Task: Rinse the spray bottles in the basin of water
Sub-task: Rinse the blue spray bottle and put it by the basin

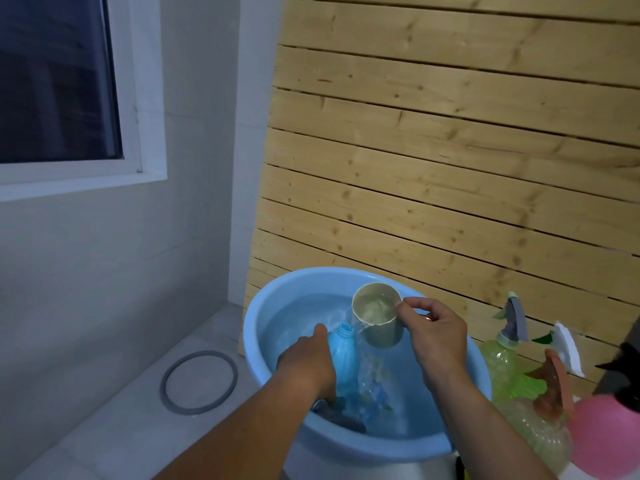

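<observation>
A: Blue bottle (341,362), cap off, neck pointing up and away, is tilted inside the basin (258,327). Left hand (306,363) grips its body from the left, thumb lying up toward the neck.

B: Right hand (434,336)?

A: Fingers curled, pinching the rim and handle side of a beige cup (375,317). Cup tipped toward the left; water stream (367,355) falls from its lip just beside the bottle into the basin.

B: Basin contents?

A: Pale blue basin, water inside, surface disturbed under the stream. A dark object (341,419) lies at the near rim below the left wrist; cannot identify it.

B: Outward from the basin?

A: To the right, close together: a green spray bottle (500,358) with grey-and-green trigger; nearer, a clear one (540,434) with a brownish trigger; a white trigger head (566,346) behind; a pink bottle (604,434) with black top at the frame edge. What they stand on is not visible.

B: Surroundings?

A: Slatted wood panel (450,150) leans behind the basin. Grey ring (199,382) on the tiled ledge at left, window (59,81) above it.
</observation>
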The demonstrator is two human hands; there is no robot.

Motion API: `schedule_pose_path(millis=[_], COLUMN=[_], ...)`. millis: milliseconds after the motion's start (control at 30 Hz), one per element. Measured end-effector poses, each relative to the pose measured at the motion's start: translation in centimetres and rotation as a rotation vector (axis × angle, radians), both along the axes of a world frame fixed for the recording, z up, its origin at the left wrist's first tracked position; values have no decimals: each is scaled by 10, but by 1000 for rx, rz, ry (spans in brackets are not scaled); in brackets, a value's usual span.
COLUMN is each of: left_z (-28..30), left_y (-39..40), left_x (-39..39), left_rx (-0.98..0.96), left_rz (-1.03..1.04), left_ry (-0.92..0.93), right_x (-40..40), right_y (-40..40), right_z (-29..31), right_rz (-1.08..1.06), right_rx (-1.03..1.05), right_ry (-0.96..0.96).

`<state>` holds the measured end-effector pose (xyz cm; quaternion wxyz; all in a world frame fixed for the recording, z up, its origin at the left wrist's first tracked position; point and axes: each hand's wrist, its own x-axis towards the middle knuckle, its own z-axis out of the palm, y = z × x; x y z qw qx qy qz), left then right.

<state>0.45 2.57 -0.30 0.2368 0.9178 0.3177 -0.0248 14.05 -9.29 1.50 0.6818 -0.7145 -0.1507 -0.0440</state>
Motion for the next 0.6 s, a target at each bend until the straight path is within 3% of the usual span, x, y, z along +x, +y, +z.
schedule_pose_path(millis=[600], left_z=[1], left_y=[-3], left_x=[0], left_rx=[34], left_rz=[-44], left_ry=[-5], right_x=[-5], right_y=[0], right_z=[1], right_rz=[50], right_rx=[65], right_ry=[-112])
